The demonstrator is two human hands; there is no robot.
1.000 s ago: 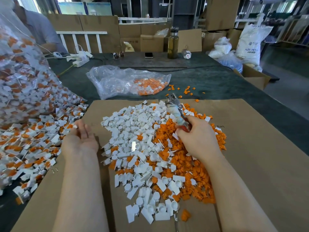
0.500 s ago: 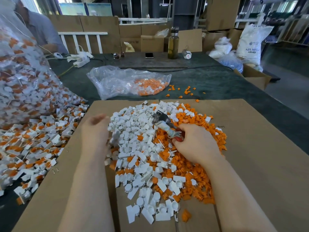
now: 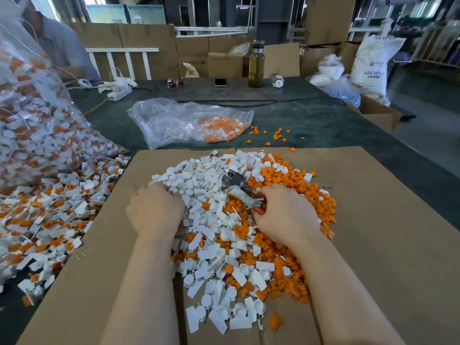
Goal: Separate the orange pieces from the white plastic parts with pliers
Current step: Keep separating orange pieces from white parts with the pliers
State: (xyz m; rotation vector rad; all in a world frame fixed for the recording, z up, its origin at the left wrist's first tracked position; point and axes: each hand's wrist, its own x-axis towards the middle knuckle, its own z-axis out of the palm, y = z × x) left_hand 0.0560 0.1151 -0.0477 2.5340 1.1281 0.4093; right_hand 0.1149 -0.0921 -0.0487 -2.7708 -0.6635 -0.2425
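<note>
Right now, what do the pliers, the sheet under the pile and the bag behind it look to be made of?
Pliers: dull grey metal head, worn; red handles, probably a plastic coating, in the right hand.
Sheet: brown matte cardboard, with a seam and fold lines.
Bag: thin clear plastic film, crinkled and glossy, orange pieces showing through.

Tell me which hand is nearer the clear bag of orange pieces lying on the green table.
Left. The left hand sits below the bag, on the white parts. The right hand, gripping the pliers, is farther off, below and to the bag's right.
</note>
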